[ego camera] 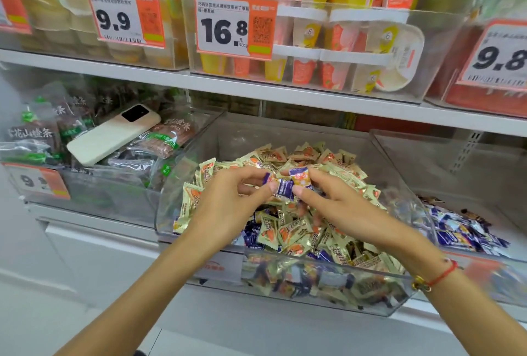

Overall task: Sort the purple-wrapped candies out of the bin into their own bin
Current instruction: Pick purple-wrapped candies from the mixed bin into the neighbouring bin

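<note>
From the head camera, both hands meet over the middle of the clear plastic bin of mixed candies (285,284) on the lower shelf. The left hand (228,201) has its fingers curled and pinches purple-wrapped candies (283,186) against its thumb; the right hand (339,201) also pinches, its fingertips closed on a purple-and-yellow wrapped candy (299,176) just above. The two hands nearly touch, so which candy belongs to which grip is partly hard to tell.

The sorting looks well under way but far from finished, as I judge it. The clear bin to the right (484,173) already has a layer of purple-wrapped candies (462,230) along its lower part. The mixed bin is mostly pale gold-wrapped candies (288,231), with several purple wrappers (252,234) showing among them near the front and under the hands, so more picking remains, and the candies now in hand are not yet in their own bin.

To the left, another clear bin (94,184) holds dark packets with green labels, and a white phone (114,134) lies on top of them. On the shelf above, clear bins hold cups of jelly behind orange price tags (235,25).
</note>
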